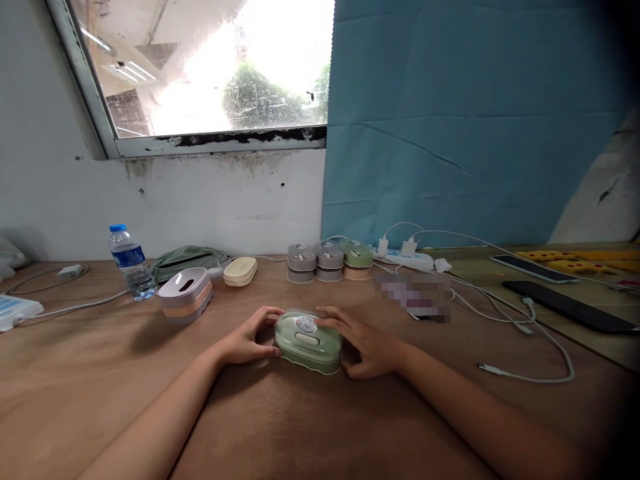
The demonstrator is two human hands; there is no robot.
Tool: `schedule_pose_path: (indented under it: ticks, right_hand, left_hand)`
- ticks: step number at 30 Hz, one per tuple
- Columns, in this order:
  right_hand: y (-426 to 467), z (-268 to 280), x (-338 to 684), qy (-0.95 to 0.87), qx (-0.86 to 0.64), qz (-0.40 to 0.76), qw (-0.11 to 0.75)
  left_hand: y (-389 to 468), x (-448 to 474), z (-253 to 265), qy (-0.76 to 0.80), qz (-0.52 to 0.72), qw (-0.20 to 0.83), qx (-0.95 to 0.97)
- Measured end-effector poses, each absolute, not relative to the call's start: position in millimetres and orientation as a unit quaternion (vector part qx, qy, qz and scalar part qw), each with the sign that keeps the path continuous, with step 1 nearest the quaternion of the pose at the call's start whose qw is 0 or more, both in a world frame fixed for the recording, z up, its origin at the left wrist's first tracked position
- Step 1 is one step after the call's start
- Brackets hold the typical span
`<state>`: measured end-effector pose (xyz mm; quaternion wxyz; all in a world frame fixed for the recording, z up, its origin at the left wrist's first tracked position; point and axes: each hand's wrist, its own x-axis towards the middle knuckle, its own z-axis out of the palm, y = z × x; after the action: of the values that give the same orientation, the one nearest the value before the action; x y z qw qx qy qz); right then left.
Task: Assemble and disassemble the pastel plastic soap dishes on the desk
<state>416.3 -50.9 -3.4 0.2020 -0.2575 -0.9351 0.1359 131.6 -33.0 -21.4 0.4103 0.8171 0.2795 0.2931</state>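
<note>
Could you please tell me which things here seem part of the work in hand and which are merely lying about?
Seemingly part of the work:
green box, between left hand and right hand
similar lidded boxes behind it
lilac-and-orange stack
cream pieces

Seemingly just lying about:
water bottle
green pouch
power strip
white cable

Daylight pours through the window (pixel 200 73) at the far left, its pane partly burnt out to white, while the tabletop (pixel 270 433) sits in dimmer, soft light. A diffuse shadow spreads left of the lilac box (pixel 186 297); pale glare glints on the green box (pixel 309 343). Wide-angle stretch tilts the straight lines, darkness swallows the right corners, and pixel blocks mask one patch.
</note>
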Motion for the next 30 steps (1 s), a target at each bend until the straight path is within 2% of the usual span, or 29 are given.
schedule_pose_path:
  ticks: [2,6,8,16,30]
  right_hand:
    - [-45.5,-6.3,417.3,-0.938,-0.253,0.106,0.211]
    - [-33.0,-17.9,403.1,-0.933,-0.258,0.043,0.246]
    - [-25.7,-22.1,387.2,-0.928,-0.264,0.006,0.262]
    - [17.9,-24.7,314.4,-0.890,-0.367,-0.088,0.256]
    - [79.2,-36.2,264.8,-0.858,-0.452,-0.061,0.237]
  left_hand:
    - [-22.9,125.9,-27.8,0.337,0.325,0.308,0.828]
    - [11.6,114.5,-38.2,0.486,0.358,-0.015,0.797]
    - [33.8,108.6,-40.2,0.521,0.356,-0.088,0.771]
    - [95.5,81.0,-45.5,0.571,0.358,-0.120,0.728]
    - [102.1,72.0,-49.5,0.524,0.379,-0.098,0.756]
